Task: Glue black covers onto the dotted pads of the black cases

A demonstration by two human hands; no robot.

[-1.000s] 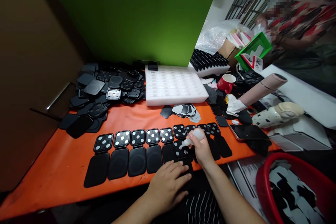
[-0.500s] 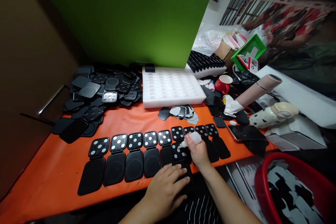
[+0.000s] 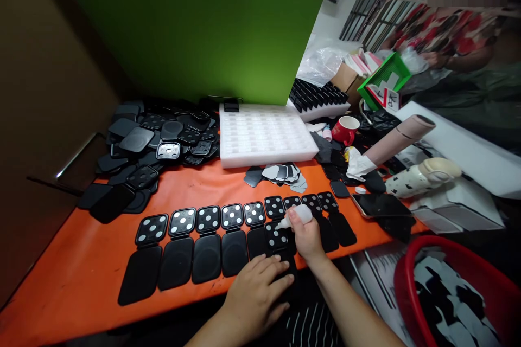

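Observation:
My right hand [image 3: 306,236] is wrapped round a small white squeeze bottle [image 3: 300,217]. The bottle's nozzle points left, over a black square piece with pale dots [image 3: 276,235]. My left hand [image 3: 257,293] lies with fingers spread on the near edge of the dark pieces, just below that dotted piece; what is under its fingertips is mostly hidden. A row of hinged black pieces runs along the orange tabletop [image 3: 191,187], dotted halves [image 3: 182,221] at the back and plain black flaps [image 3: 176,263] in front.
Black pieces [image 3: 136,139] are heaped at the back left. A white foam tray [image 3: 266,135] stands at the centre back, with thin grey pieces [image 3: 285,173] before it. Rightward are a red mug [image 3: 345,130], bottles, a phone [image 3: 382,205] and a red tub [image 3: 402,282]. A person stands behind.
The person at the back right has shifted their arms and now handles clear plastic. The view has moved very slightly. My hands and the bottle keep nearly the same places.

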